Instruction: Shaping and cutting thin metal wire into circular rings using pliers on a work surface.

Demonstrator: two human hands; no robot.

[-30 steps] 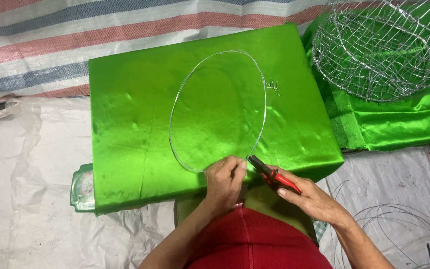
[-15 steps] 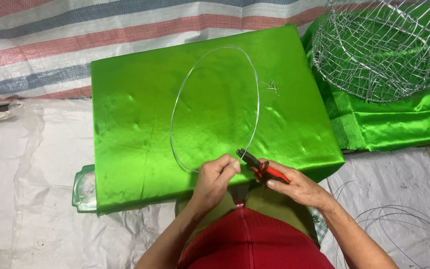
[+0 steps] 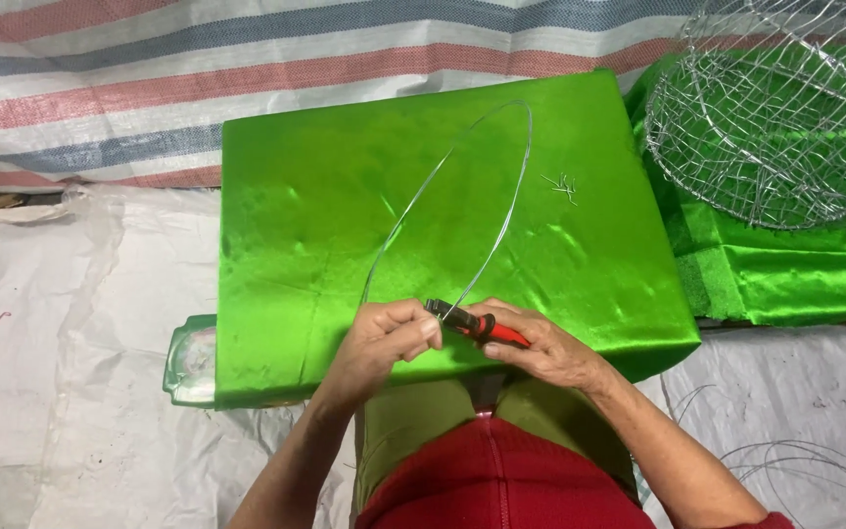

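Wire hoop [image 3: 501,206] tilted narrower; left hand [image 3: 384,338] pinches it, right hand [image 3: 540,348] clasps red pliers [image 3: 477,325].

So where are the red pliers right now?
The red pliers are low in the middle of the head view, gripped in the right hand beside the left hand, at the near edge of the green cloth.

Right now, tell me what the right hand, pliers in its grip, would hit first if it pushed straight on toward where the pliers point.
The right hand aims the red-handled pliers up-left; their nose already sits at the left hand pinching the wire loop, so likely those fingers; depth is unclear.
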